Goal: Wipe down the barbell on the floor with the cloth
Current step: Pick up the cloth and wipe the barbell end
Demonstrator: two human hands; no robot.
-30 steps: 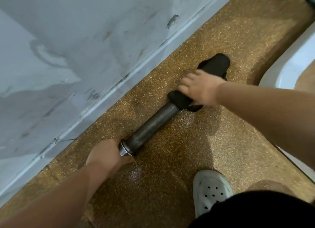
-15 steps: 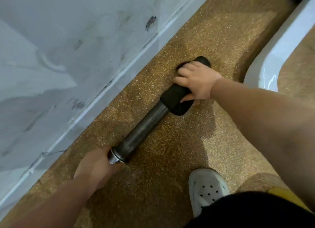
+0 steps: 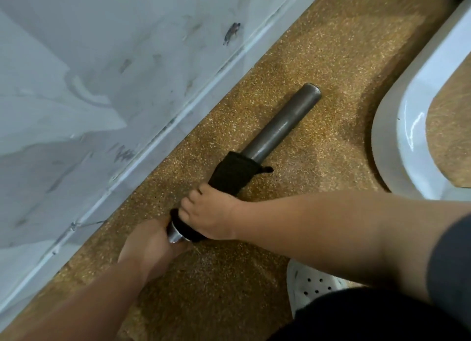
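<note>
**Ahead of the right hand [image 3: 211, 215], bare steel all the way out**

Fingers curled tight round the black cloth [image 3: 233, 173], which is wrapped on the barbell [image 3: 283, 126] right by the collar. Just behind, the left hand [image 3: 147, 246] grips the near end. The bar lies on the floor [image 3: 331, 60] beside the wall [image 3: 102, 85], pointing away, so the next stroke likely runs straight outward.

Our left hand [image 3: 149, 242] is curled round the near end of the barbell [image 3: 283, 126], its forearm reaching in from the lower left. Our right hand [image 3: 212, 214] sits just beside it, fingers wrapped over the cloth [image 3: 233, 173], bare forearm stretching in from the right
</note>
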